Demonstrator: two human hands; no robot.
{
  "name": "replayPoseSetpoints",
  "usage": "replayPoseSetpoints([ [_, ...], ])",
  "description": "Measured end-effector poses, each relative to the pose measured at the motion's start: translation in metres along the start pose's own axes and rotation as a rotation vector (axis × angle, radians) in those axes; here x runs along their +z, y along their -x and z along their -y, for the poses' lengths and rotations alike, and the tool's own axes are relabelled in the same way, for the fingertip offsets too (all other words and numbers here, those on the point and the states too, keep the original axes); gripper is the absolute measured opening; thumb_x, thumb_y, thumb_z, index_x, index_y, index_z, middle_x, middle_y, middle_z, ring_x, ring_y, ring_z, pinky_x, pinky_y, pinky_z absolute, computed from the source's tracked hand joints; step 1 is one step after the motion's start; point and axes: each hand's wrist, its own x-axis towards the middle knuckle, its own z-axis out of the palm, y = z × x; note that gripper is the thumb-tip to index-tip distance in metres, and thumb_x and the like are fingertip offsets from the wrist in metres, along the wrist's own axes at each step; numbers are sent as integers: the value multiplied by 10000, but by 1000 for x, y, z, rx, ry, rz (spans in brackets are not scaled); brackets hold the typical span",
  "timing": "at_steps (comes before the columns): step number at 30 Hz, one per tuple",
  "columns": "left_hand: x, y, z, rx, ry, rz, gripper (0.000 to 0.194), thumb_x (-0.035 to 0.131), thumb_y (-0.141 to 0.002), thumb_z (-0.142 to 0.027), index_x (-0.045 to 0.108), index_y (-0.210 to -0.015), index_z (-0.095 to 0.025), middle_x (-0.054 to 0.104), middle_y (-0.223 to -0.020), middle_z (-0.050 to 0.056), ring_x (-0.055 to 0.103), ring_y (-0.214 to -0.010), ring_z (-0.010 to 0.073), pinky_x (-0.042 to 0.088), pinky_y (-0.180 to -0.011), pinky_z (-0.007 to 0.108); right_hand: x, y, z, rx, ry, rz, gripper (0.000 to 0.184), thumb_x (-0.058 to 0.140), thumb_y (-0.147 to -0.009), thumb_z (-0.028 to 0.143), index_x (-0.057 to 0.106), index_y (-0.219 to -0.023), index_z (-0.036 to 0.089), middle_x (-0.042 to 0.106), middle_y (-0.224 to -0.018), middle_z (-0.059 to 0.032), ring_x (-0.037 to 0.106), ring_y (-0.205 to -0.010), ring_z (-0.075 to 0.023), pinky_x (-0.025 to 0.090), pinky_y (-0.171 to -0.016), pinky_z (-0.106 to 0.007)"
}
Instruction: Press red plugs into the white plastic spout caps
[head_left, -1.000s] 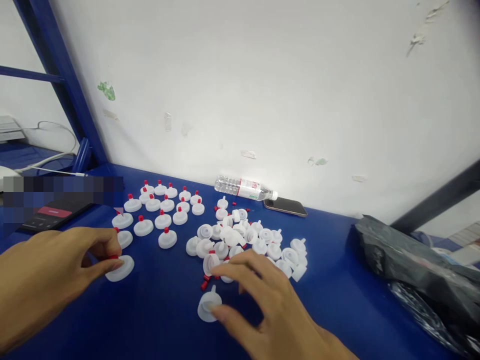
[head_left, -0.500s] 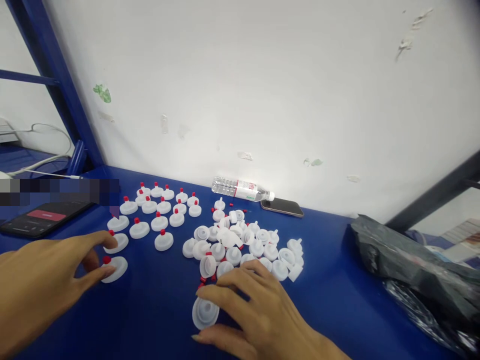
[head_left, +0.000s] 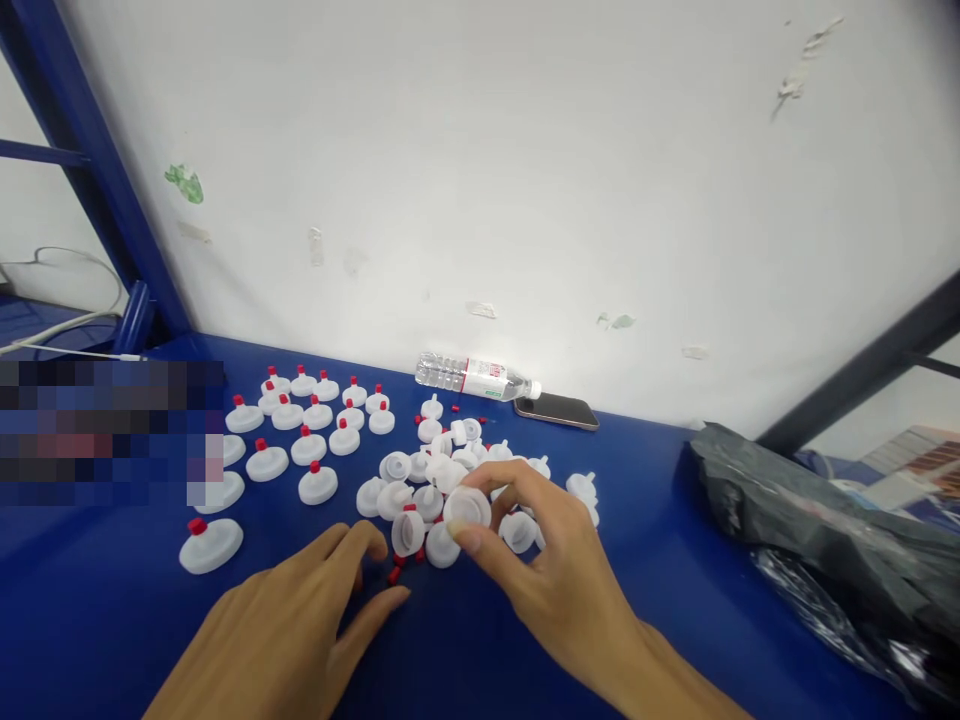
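Right hand (head_left: 562, 555): holding round white plastic cap (head_left: 470, 510). Left hand (head_left: 300, 610): gaping beside small red plastic tip (head_left: 394, 576), likely needing a pinch.

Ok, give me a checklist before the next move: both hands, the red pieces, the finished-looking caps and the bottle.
1. Right hand has a white cap gripped: ok.
2. Left hand free, fingers parted: ok.
3. Loose red pieces near left fingertips: ok.
4. Gripped cap's spout bare: cannot tell, hidden.
5. Red-tipped caps upright: ok where visible; some blurred at left.
6. Bottle away from both hands: ok.
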Motion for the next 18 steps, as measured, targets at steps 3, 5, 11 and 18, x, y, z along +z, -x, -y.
replayPoseSetpoints([
  [3,-4,-5,0,18,16,94,471,266,-950,-500,669,-1037,-273,745,-1020,63,737,-936,301,524,-770,438,3,5,-1,-7,20,49,182,771,-925,350,672,-1063,286,744,-1032,55,651,-769,-122,509,-728,-257],
  [5,-3,-6,3,33,38,109,499,234,-955,-462,680,-1067,-269,742,-1077,69,735,-986,299,541,-830,457,5,8,-1,-11,33,69,218,780,-924,388,671,-1089,296,751,-1018,58,673,-803,-133,505,-755,-269],
  [11,2,-4,11,128,76,-40,437,327,-933,-428,731,-936,-261,744,-1008,78,738,-829,247,575,-778,382,7,10,0,-8,49,68,242,800,-906,411,697,-1089,290,755,-876,55,703,-776,-152,517,-748,-280],
  [18,-11,-9,5,129,120,-24,386,365,-885,-374,739,-864,-280,792,-915,38,754,-825,245,572,-781,381,5,8,0,-90,62,122,353,595,-1046,319,635,-1395,301,732,-1101,-3,696,-801,-135,569,-774,-269],
])
